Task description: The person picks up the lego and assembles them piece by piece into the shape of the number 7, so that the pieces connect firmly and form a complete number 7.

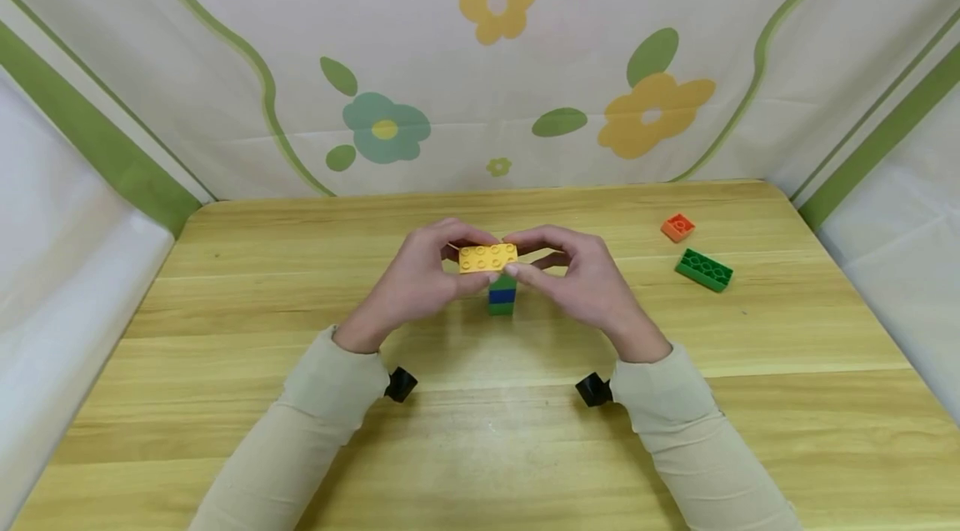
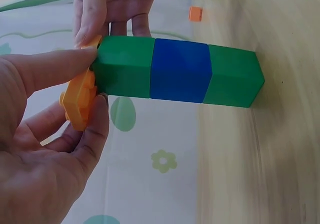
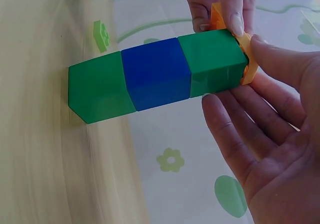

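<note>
A yellow toy building brick [image 1: 488, 258] with two rows of studs lies across the top of a tower of green, blue and green bricks [image 2: 181, 70]. Its left part sticks out past the tower. My left hand [image 1: 422, 277] pinches the brick between thumb and fingers at its left and middle. At the right end my right hand [image 1: 581, 277] pinches it, thumb in front and index finger behind. In the right wrist view a narrow gap shows between the yellow brick [image 3: 248, 58] and the top green brick [image 3: 212, 63]; whether it is seated I cannot tell.
At the back right of the wooden table [image 1: 480, 448] lie an orange brick [image 1: 678, 227] and a longer green brick [image 1: 704, 270], undersides up. A light green brick [image 3: 101, 36] appears beyond the tower in the right wrist view. A flowered curtain [image 1: 480, 97] borders the table's back.
</note>
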`<state>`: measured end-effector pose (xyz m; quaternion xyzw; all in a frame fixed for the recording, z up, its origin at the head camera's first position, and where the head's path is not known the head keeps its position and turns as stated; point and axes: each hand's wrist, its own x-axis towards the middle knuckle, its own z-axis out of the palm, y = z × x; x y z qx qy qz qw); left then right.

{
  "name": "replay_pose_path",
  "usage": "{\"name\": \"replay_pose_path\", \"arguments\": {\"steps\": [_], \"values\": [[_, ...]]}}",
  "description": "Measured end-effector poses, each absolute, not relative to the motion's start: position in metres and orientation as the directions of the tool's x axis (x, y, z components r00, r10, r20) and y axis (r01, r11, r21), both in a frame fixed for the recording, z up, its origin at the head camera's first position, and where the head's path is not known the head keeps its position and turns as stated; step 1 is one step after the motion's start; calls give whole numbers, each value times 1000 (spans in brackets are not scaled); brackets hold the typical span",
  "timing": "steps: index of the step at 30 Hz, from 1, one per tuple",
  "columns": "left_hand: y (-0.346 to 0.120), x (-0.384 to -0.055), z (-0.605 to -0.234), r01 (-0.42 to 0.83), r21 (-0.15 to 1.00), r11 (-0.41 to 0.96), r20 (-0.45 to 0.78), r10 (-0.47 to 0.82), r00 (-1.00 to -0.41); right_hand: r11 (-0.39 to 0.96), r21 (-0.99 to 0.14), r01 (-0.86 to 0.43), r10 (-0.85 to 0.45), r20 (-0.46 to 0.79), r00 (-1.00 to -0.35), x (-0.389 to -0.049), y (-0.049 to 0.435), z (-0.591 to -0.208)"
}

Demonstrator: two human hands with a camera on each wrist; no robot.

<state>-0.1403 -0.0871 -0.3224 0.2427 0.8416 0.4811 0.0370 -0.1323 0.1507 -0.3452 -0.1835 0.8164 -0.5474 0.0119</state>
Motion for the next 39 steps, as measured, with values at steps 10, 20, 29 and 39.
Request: {"name": "replay_pose_path", "arguments": {"steps": [10,20,29,39], "values": [[-74,-141,-325,306,857,414,138,389,-911,378,-891,-252,-274,153,-950,-134,158,-344],[-69,-145,-328,302,856,419,136,382,-914,378,-886,-270,-274,171,-946,-136,162,-344],[-66,-147,-327,300,850,432,131,379,-916,384,-888,-253,-259,160,-952,-137,163,-346],[-67,-148,-325,281,855,437,109,379,-919,355,-904,-237,-257,150,-955,-138,163,-345]]}}
